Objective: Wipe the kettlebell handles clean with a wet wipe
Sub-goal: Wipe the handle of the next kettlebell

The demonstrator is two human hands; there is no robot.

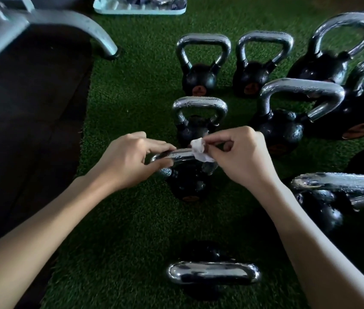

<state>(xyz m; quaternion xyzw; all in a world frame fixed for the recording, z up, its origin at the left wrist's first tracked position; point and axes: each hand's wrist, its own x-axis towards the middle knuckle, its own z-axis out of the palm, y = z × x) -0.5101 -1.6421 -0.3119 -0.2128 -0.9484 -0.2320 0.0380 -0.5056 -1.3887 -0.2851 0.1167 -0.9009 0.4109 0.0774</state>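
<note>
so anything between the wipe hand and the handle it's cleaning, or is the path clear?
Nothing visible in the way. The right hand already presses the wet wipe against the right end of the chrome handle, while the left hand pinches the handle's left end. The other kettlebells stand apart on the turf.

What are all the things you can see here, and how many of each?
kettlebells: about nine, black with shiny silver handles, standing on the grass
kettlebell being cleaned: one, black, in the middle, under the hands
wet wipe: one, white, crumpled on that kettlebell's handle
fake grass: green, covering the floor
mat: one, dark, on the left
metal frame: grey, top left
tray: one, pale blue, top edge
left hand: steadying the handle
right hand: pinching the wipe
</note>
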